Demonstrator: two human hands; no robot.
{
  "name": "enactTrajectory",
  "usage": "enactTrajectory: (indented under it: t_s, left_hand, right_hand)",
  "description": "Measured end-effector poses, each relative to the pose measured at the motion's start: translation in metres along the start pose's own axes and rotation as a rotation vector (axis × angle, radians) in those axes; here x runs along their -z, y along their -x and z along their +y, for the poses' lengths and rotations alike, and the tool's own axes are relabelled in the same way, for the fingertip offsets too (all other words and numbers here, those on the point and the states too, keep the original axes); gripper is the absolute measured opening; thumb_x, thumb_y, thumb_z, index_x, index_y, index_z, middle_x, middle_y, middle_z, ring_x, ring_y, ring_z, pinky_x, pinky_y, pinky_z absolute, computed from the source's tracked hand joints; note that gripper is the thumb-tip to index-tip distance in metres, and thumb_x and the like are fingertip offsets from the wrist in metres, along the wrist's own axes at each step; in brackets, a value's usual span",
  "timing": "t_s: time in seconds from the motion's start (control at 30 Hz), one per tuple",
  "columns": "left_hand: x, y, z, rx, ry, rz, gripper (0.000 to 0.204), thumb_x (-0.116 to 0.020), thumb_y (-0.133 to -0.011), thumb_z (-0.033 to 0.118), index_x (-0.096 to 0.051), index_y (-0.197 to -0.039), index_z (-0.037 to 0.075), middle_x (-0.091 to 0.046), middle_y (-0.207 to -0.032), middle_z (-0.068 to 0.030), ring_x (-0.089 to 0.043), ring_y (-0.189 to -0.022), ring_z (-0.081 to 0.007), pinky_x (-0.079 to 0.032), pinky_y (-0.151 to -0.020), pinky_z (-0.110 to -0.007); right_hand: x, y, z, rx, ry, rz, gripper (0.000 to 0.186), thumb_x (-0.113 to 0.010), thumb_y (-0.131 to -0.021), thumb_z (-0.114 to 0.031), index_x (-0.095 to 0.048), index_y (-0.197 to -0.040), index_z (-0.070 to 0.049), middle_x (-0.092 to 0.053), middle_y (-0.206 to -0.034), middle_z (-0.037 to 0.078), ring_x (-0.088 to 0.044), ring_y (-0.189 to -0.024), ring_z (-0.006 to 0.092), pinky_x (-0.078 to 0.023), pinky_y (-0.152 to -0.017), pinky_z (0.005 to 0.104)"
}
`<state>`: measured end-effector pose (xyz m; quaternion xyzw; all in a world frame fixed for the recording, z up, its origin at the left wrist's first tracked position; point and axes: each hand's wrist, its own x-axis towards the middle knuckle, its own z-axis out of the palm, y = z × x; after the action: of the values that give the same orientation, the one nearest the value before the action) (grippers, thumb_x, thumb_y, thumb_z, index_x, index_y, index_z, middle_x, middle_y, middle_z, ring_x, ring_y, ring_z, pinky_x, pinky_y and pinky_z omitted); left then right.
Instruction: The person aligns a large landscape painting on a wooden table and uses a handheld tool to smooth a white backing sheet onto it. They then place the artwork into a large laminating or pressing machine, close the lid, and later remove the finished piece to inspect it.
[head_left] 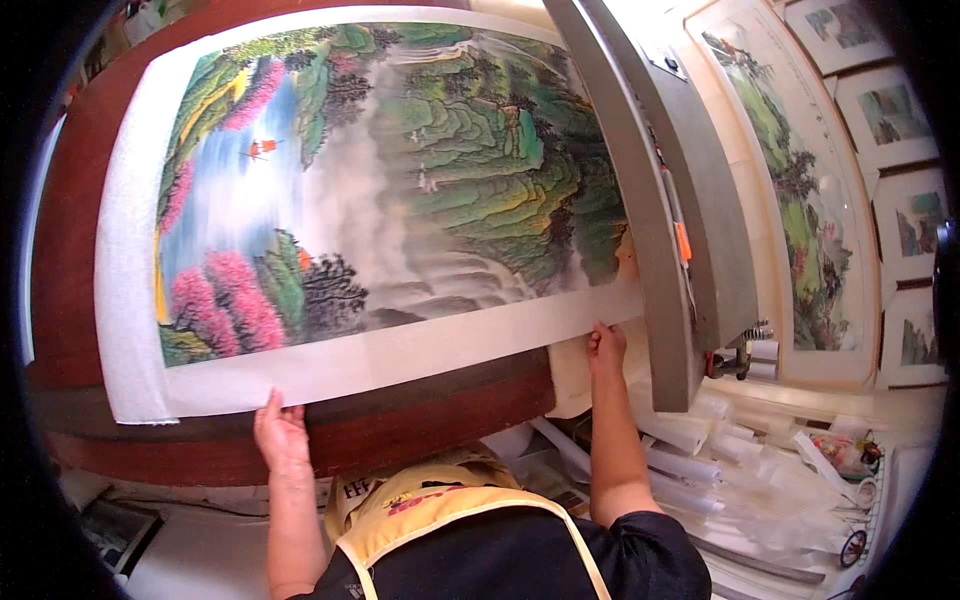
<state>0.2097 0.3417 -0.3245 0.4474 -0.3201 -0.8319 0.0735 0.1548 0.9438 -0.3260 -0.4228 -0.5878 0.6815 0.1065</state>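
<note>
One painting (390, 190): a landscape of green hills, pink trees and a pale waterfall on a long white sheet. It lies flat on the dark red table (70, 250), its lower white margin running along the table's near edge, and its right end reaches under the grey press (650, 220).

Your left hand (280, 435): one, at the near edge, towards the sheet's lower left corner. The fingers pinch the white margin, a closed grip on the paper. Held there, it likely keeps the sheet taut and square to the table edge.

Your right hand (606, 345): one, at the near edge close to the press. The fingertips press on the margin's lower right end; whether they pinch it or only lie on it, you cannot tell. The two hands sit well apart, which spreads the pull so the long sheet stays flat.

Grey press: one, a long slanted bar crossing the table's right end, with an orange tab on its side.

Apron (450, 510): one, yellow, over your black shirt, at the lower edge of the view.

Paper rolls (690, 440): several, white, heaped below the table's right end; the exact count is not clear.

Hung paintings (800, 200): one long landscape and at least four smaller framed ones on the wall to the right.
</note>
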Motion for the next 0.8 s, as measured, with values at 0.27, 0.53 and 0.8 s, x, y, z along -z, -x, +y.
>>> enactTrajectory:
  t_s: [0.27,0.53,0.8]
  left_hand:
    - [-0.003,0.012,0.003,0.046,0.019,-0.013,0.02,-0.065,-0.098,0.011,-0.06,-0.116,0.006,-0.069,-0.112,-0.0081,-0.069,-0.101,-0.0207,-0.06,-0.086,-0.034]
    - [-0.019,0.022,0.006,-0.092,-0.025,0.013,0.018,-0.059,-0.102,0.013,-0.058,-0.119,0.006,-0.068,-0.114,-0.0058,-0.069,-0.1,-0.0187,-0.059,-0.081,-0.031]
    - [-0.017,0.007,0.011,-0.042,-0.191,0.096,0.012,-0.06,-0.102,0.015,-0.058,-0.111,0.007,-0.069,-0.105,-0.005,-0.069,-0.091,-0.0178,-0.058,-0.075,-0.032]
  right_hand:
    - [0.073,0.096,0.023,-0.098,0.044,0.297,0.02,-0.064,-0.096,-0.021,-0.061,-0.107,-0.004,-0.065,-0.095,0.008,-0.061,-0.08,0.0166,-0.049,-0.068,0.0293]
    - [0.313,0.011,-0.199,0.791,0.855,1.029,0.032,-0.062,-0.095,-0.024,-0.066,-0.112,0.002,-0.069,-0.109,0.017,-0.066,-0.101,0.0274,-0.051,-0.09,0.0396]
    - [0.264,-0.177,-0.279,0.427,1.364,0.256,0.056,-0.07,-0.09,-0.032,-0.053,-0.131,0.002,-0.062,-0.13,0.025,-0.062,-0.115,0.0426,-0.05,-0.096,0.0477]
